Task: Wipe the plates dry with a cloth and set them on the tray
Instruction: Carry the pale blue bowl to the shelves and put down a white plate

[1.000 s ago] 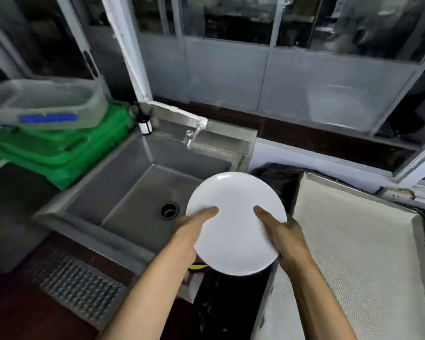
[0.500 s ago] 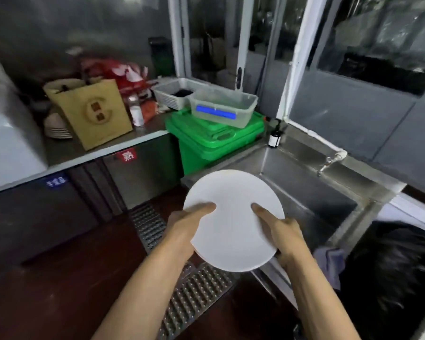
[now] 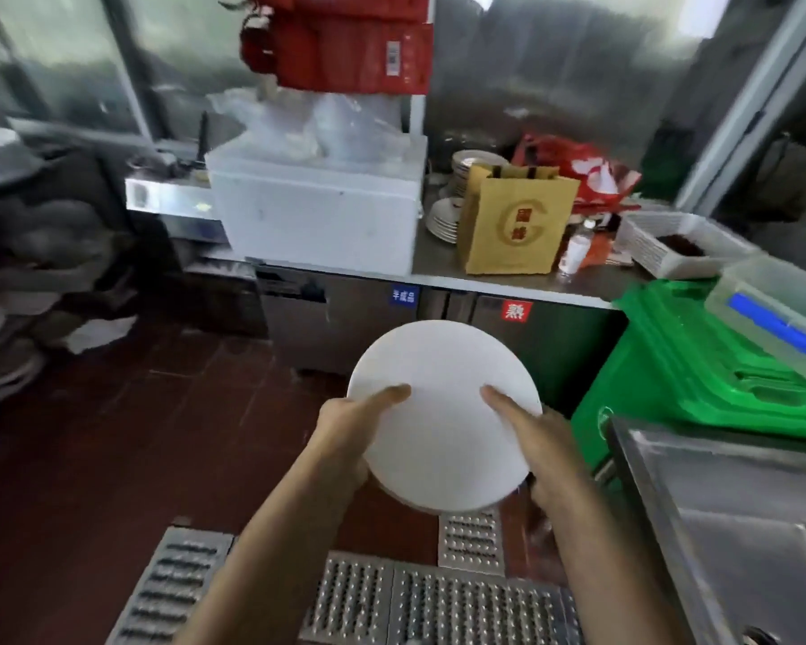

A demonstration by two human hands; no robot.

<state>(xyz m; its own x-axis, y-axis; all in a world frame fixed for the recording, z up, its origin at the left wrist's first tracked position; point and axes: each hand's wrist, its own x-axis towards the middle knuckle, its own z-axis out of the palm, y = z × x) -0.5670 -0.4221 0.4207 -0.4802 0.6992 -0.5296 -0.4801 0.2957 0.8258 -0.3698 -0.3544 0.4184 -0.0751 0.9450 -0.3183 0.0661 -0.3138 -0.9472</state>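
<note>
While both thumbs lie flat across the near face of the white plate (image 3: 443,412), the remaining fingers are hidden behind it, presumably curled under the rim, so each hand is grasping the plate from its own side: the left hand (image 3: 345,435) on the left edge, the right hand (image 3: 540,442) on the right edge. This two-sided hold keeps the disc steady and tipped a little toward the camera, which suits carrying it rather than wiping it. It sits in mid-air at the centre of the frame, above the dark red floor and the metal floor grating (image 3: 392,598) along the bottom, touching nothing but the hands. No cloth shows in either hand, and no tray can be made out anywhere, so I judge the plate is being carried toward wherever it gets dried or set down. Further out, a steel sink edge (image 3: 671,481) fills the lower right, with a green bin (image 3: 699,365) just beyond it. Across the upper middle runs a steel counter (image 3: 485,284) bearing a white foam box (image 3: 317,211), a yellow paper bag (image 3: 515,225), and what looks like a stack of plates (image 3: 445,221) behind the bag, though blur makes that uncertain.
</note>
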